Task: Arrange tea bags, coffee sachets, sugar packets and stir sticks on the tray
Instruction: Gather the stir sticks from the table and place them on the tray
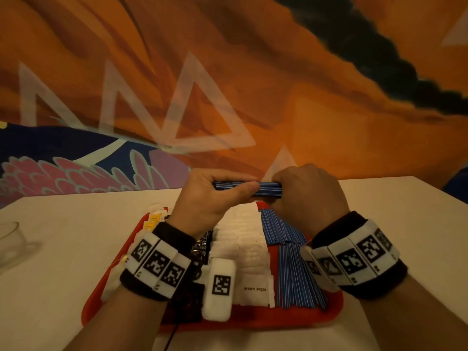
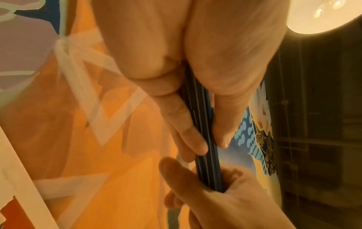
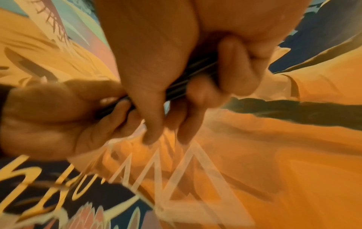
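Observation:
A bundle of blue striped stir sticks (image 1: 268,190) is held level above the far end of the red tray (image 1: 291,317). My left hand (image 1: 225,184) grips its left end, thumb in front. My right hand (image 1: 281,183) grips its right end. Both wrist views show the dark bundle (image 2: 203,139) (image 3: 176,91) pinched between curled fingers. On the tray lie two fans of blue stir sticks (image 1: 296,272), a row of white brown-sugar packets (image 1: 253,252), dark coffee sachets (image 1: 202,245) and yellow-tagged tea bags (image 1: 154,219), partly hidden by my left wrist.
The tray sits on a pale table (image 1: 58,249) against a painted orange wall (image 1: 304,110). A clear glass cup (image 1: 10,241) stands at the table's left edge. A black cable (image 1: 172,335) runs off the tray's near edge. A lit lamp (image 2: 321,15) hangs overhead.

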A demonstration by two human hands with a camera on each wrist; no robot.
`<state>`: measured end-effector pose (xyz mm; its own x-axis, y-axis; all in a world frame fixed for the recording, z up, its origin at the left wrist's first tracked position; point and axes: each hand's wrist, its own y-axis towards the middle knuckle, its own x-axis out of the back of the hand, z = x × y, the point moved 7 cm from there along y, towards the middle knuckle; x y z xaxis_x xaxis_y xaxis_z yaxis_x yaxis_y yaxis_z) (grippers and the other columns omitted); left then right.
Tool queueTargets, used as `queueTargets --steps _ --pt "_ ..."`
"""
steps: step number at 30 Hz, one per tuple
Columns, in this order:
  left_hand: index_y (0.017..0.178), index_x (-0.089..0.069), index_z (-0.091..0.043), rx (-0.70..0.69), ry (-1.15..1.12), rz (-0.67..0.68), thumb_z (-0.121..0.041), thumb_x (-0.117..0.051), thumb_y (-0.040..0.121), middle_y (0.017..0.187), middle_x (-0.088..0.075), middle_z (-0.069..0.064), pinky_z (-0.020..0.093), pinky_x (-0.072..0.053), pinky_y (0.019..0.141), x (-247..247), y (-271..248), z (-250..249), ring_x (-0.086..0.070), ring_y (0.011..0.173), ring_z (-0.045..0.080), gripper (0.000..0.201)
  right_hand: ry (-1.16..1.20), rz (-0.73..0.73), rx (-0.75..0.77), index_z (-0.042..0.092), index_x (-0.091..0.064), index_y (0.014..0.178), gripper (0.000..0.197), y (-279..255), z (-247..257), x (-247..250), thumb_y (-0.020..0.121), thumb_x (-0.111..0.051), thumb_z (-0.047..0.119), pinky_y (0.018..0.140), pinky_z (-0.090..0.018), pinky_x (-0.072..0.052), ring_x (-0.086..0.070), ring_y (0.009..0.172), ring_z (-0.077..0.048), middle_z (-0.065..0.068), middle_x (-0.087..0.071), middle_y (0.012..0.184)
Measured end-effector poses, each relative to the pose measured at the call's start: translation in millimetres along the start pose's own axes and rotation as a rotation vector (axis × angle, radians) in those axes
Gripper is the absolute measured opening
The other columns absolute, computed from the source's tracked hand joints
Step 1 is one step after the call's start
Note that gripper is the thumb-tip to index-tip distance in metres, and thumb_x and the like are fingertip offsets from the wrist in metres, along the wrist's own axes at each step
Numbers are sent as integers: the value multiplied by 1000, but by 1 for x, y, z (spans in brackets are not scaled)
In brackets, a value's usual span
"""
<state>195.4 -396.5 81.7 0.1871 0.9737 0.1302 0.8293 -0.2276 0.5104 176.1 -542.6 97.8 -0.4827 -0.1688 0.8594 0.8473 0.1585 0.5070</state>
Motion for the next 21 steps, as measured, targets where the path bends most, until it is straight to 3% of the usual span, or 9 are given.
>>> queueTargets --steps 2,3,5,7,9,11,14,17,21 --pt "87 -77 -11 1 -19 -24 -22 -74 69 86 -77 7 25 -59 70 6 1 0 -74 81 22 21 178 14 89 30 -69 91 39 2 -2 4 74 -69 65 61 -30 -47 -56 69 -10 11 -63 77" --pt "86 -77 -10 5 -39 -36 -22 -74 69 85 -77 7 25 -59 70 9 2 0 -74 81 22 21 300 36 113 33 -69 93 40 2 -4 8 68 -74 65 64 -24 -50 -59 70 -1 17 -64 79" --pt "84 -77 -10 8 -72 -53 -21 -74 68 84 -77 7 25 -59 69 13 2 0 -74 80 22 19 503 69 127 41 -65 100 49 3 -12 15 60 -76 66 69 -9 -50 -61 82 11 28 -61 88" --pt "81 -78 -12 2 -101 -62 -19 -74 67 83 -77 7 25 -60 69 15 3 0 -74 79 22 16 662 53 131 46 -62 104 52 6 -18 18 60 -69 73 77 -10 -49 -59 97 15 33 -60 100" --pt "81 -77 -10 4 -126 -66 -16 -73 68 81 -76 6 25 -60 68 15 3 0 -74 78 22 15 920 -75 79 45 -64 102 40 9 -27 16 76 -57 74 88 -21 -50 -60 106 8 25 -65 110" --pt "79 -78 -12 3 -138 -59 -16 -73 68 81 -76 6 24 -59 67 13 4 0 -74 78 21 13 1287 -198 -72 35 -69 97 43 11 -35 7 89 -42 66 95 -35 -51 -63 111 -5 11 -70 113" --pt "74 -80 -19 7 -152 -69 -19 -76 67 82 -76 4 24 -59 67 12 5 3 -73 79 20 8 1623 -190 -204 17 -69 98 54 10 -23 -8 93 -36 59 93 -41 -50 -66 110 -17 -3 -72 113" --pt "75 -80 -23 -28 -116 -88 -24 -85 69 82 -76 3 30 -60 69 5 4 4 -72 79 22 8 1704 -196 -196 10 -68 96 49 9 -9 -12 94 -43 52 91 -39 -53 -68 106 -22 -10 -73 109" --pt "77 -77 -17 -33 -94 -182 -29 -77 70 78 -76 4 35 -62 69 -2 1 4 -73 76 23 13 1521 -240 -110 7 -68 96 25 8 -4 -9 100 -53 27 85 -33 -56 -70 99 -21 -10 -73 102"
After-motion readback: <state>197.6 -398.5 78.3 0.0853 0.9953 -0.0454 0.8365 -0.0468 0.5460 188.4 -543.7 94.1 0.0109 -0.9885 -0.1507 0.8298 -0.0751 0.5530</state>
